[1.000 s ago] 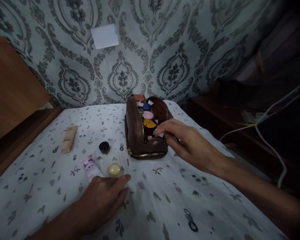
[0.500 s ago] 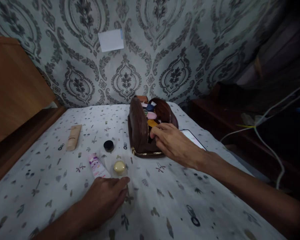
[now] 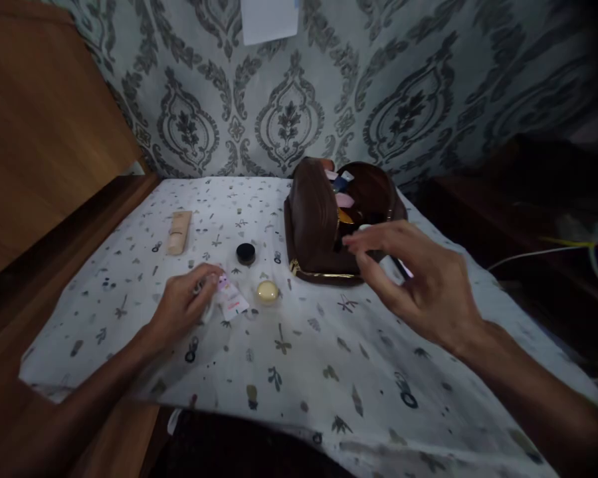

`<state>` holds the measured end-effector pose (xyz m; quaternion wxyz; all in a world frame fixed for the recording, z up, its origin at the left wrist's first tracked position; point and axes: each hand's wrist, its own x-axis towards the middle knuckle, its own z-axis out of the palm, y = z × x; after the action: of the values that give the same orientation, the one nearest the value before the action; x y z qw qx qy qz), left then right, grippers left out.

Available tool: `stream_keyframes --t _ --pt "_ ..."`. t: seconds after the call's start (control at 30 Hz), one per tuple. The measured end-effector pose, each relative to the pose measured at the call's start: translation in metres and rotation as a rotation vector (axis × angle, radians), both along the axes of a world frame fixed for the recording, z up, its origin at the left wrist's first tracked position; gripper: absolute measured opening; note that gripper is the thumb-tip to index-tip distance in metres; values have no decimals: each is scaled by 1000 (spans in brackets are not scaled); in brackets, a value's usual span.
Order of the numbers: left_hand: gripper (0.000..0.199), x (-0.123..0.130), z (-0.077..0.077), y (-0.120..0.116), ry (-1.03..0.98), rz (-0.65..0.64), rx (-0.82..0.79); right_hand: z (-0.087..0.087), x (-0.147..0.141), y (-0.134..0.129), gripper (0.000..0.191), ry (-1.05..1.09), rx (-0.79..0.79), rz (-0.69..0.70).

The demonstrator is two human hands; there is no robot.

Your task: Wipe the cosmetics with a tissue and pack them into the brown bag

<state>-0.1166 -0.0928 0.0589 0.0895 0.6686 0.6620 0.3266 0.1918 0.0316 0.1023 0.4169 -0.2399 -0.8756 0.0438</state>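
Note:
My left hand (image 3: 182, 299) pinches the upper end of a small pink-and-purple printed squeeze tube (image 3: 233, 300), which lies on the patterned cloth. A round jar with a cream-yellow lid (image 3: 268, 291) and a black-lidded pot (image 3: 246, 253) are just to its right. My right hand (image 3: 423, 285) hovers at the front right of a brown cosmetic bag (image 3: 311, 226), fingers stretched and thumb apart, with nothing visible in it. The bag stands unzipped, and a pink item (image 3: 344, 200) and a yellow item (image 3: 345, 217) show inside. A beige tube (image 3: 180, 232) lies farther left.
A phone (image 3: 395, 269) lies beside the bag, partly hidden by my right hand. The wooden panel (image 3: 54, 99) borders the left side. Patterned wallpaper (image 3: 289, 119) rises behind, with a white card (image 3: 270, 20) on it. White cables (image 3: 533, 249) hang at right.
My right hand has drawn back from the bag's opening and spread its fingers. My left hand has moved up and left onto the printed tube. The view has tilted down.

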Motion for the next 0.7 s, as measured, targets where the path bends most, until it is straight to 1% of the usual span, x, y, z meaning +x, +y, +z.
stream_keyframes --t 0.07,0.13,0.2,0.23,0.3,0.37,0.43,0.47,0.6,0.7 --pt "35 -16 -5 4 20 105 13 -8 -10 -19 11 24 -69 68" --pt "40 -29 -11 8 43 114 9 -24 -24 -32 13 -66 -163 151" --pt "46 -37 -18 10 95 35 -32 -44 -42 -38 22 -193 -279 201" --pt "50 -41 -21 10 139 -21 -80 -54 -51 -40 30 -249 -353 196" --pt "57 -46 -24 11 233 -140 -197 -70 -67 -40 43 -324 -496 160" --pt "59 -51 -24 12 275 -255 -304 -80 -80 -39 49 -344 -588 109" --pt "58 -55 -22 15 266 -328 -376 -85 -89 -37 47 -326 -622 82" --pt "57 -56 -20 16 259 -342 -407 -87 -92 -36 45 -308 -624 78" --pt "51 -59 -10 25 287 -321 -484 -95 -96 -35 34 -198 -623 63" --pt "48 -67 -3 32 336 -271 -527 -102 -93 -36 35 -100 -633 63"
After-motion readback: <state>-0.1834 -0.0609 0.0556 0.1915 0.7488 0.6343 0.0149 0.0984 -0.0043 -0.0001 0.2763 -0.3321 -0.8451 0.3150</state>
